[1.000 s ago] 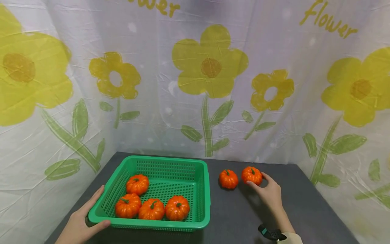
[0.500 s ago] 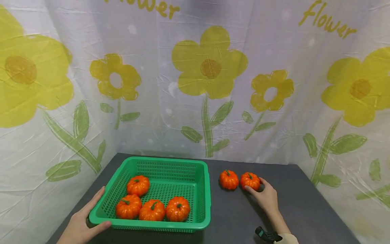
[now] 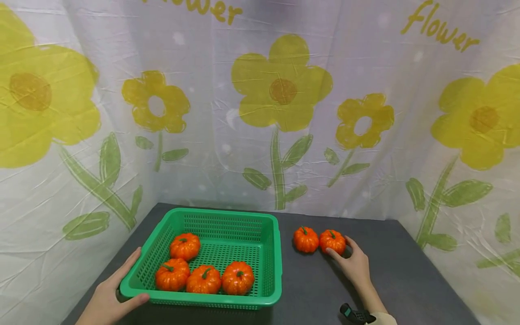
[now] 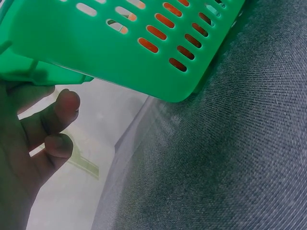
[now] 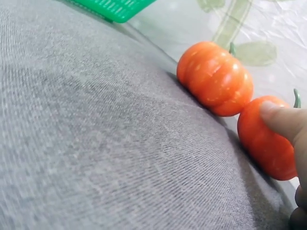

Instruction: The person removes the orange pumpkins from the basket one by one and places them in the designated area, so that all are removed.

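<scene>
My right hand (image 3: 358,266) holds a small orange pumpkin (image 3: 332,241) between thumb and fingers at the right of the dark table. Its left side meets a second pumpkin (image 3: 305,239); in the right wrist view the thumb lies on the held pumpkin (image 5: 263,140). With my left hand (image 3: 106,298) I grip the near left corner of a green plastic basket (image 3: 211,299), thumb at the front rim and fingers along the left side. Several pumpkins (image 3: 237,278) lie inside the basket, mostly toward its front and left. In the left wrist view, curled fingers (image 4: 50,120) show below the basket's rim.
A dark grey cloth (image 3: 308,289) covers the table. White sheets printed with yellow flowers (image 3: 280,90) hang behind it and on both sides. A black band (image 3: 355,314) is around my right wrist.
My right hand has brought its pumpkin down and slightly left and nearer, until it stands against the other one. The left hand and basket have stayed put.
</scene>
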